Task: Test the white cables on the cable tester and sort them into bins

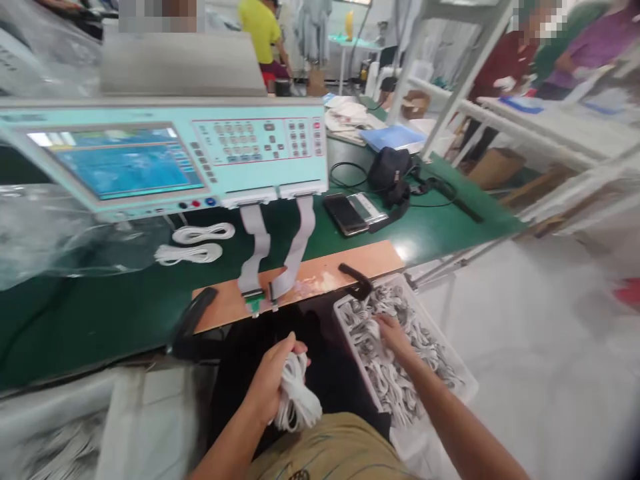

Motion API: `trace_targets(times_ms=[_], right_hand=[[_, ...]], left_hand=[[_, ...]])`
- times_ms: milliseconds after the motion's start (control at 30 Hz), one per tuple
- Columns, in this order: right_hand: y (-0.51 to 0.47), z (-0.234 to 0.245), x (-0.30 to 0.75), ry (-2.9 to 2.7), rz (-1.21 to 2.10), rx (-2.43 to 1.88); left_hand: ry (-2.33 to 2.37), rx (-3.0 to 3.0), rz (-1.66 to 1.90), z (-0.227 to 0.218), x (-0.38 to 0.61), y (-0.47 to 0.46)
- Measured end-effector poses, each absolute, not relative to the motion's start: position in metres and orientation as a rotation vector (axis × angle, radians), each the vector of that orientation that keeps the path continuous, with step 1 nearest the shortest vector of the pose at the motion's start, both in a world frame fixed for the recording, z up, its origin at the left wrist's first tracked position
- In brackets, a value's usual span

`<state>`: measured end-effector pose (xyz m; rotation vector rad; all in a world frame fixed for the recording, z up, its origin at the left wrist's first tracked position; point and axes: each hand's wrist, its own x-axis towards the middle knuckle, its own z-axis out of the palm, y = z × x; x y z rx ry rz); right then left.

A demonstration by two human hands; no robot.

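Observation:
In the head view, several bundled white cables (299, 397) hang from my left hand (274, 377), whose fingers are wrapped round them in front of my body. My right hand (393, 333) reaches into a white plastic bin (467, 393) full of coiled white cables (393, 387). Its fingers curl at a white coil, but I cannot make out clearly whether they grip it. Two coiled white cables (203, 232) lie on the green bench below the tester. Grey ribbon cables (300, 243) run from the tester (260, 175) to small connectors (255, 303) at the board's front edge.
An orange-brown board (325, 273) lies along the edge of the green bench (125, 313), with black clamps (193, 320) at both ends. A phone (346, 215) and a black pouch (389, 170) lie to the right. Another container (65, 400) stands lower left. Other people work in the background.

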<state>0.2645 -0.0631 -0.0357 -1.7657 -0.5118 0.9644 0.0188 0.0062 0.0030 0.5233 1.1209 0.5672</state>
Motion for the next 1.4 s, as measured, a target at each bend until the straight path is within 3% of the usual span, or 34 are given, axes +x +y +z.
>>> trace_targets(times_ms=[167, 300, 600, 833, 1000, 1100, 1400], right_hand=[[-0.073, -0.032, 0.260, -0.981, 0.805, -1.849], [-0.070, -0.013, 0.176, -1.463, 1.103, -1.506], [-0.047, -0.012, 0.141, -0.814, 1.789, -1.053], [-0.058, -0.005, 0.119, -1.201, 1.380, -1.219], [-0.051, -0.019, 0.120, -0.646, 1.735, -0.972], [-0.048, -0.025, 0.125, -0.497, 1.715, -0.929], [-0.046, -0.014, 0.131, -1.054, 1.332, -1.271]], left_hand=[[1.146, 0.514, 0.593, -0.006, 0.028, 0.007], [1.195, 0.618, 0.703, -0.008, 0.028, 0.003], [1.185, 0.616, 0.792, 0.003, -0.002, -0.005], [1.314, 0.866, 0.814, 0.008, 0.001, -0.011], [1.233, 0.586, 0.939, 0.002, -0.008, -0.006], [1.160, 0.551, 0.886, 0.000, -0.013, -0.004], [1.174, 0.864, 0.641, 0.008, -0.011, -0.007]])
